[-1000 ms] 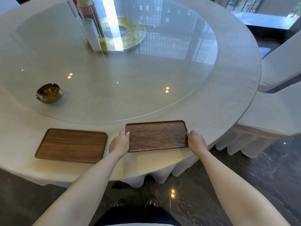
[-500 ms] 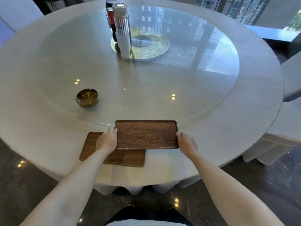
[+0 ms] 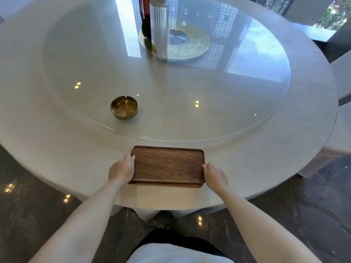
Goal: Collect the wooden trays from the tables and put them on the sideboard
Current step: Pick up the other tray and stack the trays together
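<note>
A dark wooden tray lies stacked on a second wooden tray, of which only the front edge shows beneath it. The stack rests on the round table near its front edge. My left hand grips the left short side of the top tray. At the opposite short side, my right hand holds the tray too. Whether my fingers also reach the lower tray is hidden.
A glass turntable covers the middle of the table, with a brass ashtray on its front left and bottles near the centre. Cloth-covered chairs stand at the right. Dark glossy floor surrounds the table.
I carried the right-hand tray leftward over the other tray and set it squarely on top. Both hands kept their grip on its short sides.
</note>
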The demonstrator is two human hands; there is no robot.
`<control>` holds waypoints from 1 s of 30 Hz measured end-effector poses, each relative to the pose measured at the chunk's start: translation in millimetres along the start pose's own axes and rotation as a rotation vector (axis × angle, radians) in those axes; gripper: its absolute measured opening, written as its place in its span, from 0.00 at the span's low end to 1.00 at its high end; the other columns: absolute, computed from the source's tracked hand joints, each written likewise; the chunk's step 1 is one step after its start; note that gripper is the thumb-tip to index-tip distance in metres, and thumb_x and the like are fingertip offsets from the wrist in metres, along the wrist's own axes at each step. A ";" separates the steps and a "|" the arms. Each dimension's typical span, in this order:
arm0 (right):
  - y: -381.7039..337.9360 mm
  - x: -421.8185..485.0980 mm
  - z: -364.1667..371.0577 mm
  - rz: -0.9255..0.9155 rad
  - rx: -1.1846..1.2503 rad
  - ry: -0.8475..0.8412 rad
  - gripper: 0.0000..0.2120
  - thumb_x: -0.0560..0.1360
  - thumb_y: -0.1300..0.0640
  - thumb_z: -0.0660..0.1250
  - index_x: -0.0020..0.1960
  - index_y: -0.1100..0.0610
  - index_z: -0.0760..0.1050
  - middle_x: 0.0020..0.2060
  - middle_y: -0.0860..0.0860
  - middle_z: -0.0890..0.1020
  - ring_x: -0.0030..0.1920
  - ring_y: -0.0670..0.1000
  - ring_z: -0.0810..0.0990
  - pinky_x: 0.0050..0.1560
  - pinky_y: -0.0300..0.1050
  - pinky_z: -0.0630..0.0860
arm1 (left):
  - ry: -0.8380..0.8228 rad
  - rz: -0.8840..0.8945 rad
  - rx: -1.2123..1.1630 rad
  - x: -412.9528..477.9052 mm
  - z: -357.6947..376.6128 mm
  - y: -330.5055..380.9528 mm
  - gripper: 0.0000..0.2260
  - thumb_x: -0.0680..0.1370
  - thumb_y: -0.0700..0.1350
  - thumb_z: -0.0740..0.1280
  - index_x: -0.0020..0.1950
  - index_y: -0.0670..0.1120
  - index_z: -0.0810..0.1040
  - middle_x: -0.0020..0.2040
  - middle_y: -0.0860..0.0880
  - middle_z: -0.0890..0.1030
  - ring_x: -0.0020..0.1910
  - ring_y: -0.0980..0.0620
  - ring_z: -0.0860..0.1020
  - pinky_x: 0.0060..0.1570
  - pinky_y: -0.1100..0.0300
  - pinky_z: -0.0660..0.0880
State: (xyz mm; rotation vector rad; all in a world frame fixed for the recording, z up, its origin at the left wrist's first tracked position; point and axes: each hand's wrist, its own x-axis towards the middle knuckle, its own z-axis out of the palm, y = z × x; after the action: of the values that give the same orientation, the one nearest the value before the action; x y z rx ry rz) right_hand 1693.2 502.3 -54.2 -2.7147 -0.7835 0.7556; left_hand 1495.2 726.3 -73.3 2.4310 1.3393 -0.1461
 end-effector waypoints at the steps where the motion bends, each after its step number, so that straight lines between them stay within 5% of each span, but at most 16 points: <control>1: -0.9 -0.9 1.8 -0.001 -0.004 0.000 0.16 0.80 0.50 0.47 0.40 0.56 0.66 0.37 0.53 0.75 0.37 0.54 0.73 0.36 0.46 0.68 | -0.002 0.002 0.008 1.1 -0.2 -2.1 0.19 0.81 0.50 0.47 0.54 0.39 0.71 0.50 0.35 0.81 0.48 0.35 0.78 0.40 0.52 0.67; 21: 0.1 -11.7 2.8 -0.072 -0.114 -0.059 0.16 0.81 0.50 0.46 0.51 0.58 0.69 0.45 0.57 0.81 0.39 0.56 0.75 0.35 0.46 0.67 | -0.034 -0.029 -0.040 -2.6 4.5 -9.9 0.18 0.81 0.49 0.47 0.55 0.39 0.70 0.50 0.35 0.80 0.49 0.36 0.77 0.41 0.53 0.66; 30: -6.4 -4.7 2.2 0.159 0.399 -0.074 0.19 0.79 0.49 0.52 0.58 0.63 0.69 0.52 0.58 0.78 0.50 0.56 0.76 0.53 0.53 0.74 | -0.126 -0.168 -0.161 0.1 -1.5 -7.2 0.21 0.78 0.58 0.54 0.56 0.41 0.72 0.55 0.38 0.79 0.54 0.38 0.76 0.48 0.52 0.70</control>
State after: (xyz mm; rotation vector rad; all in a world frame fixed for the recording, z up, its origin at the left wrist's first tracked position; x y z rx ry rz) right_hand 1685.8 505.2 -51.9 -2.4158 -0.3801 0.9374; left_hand 1489.1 730.4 -73.8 2.1402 1.4390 -0.2214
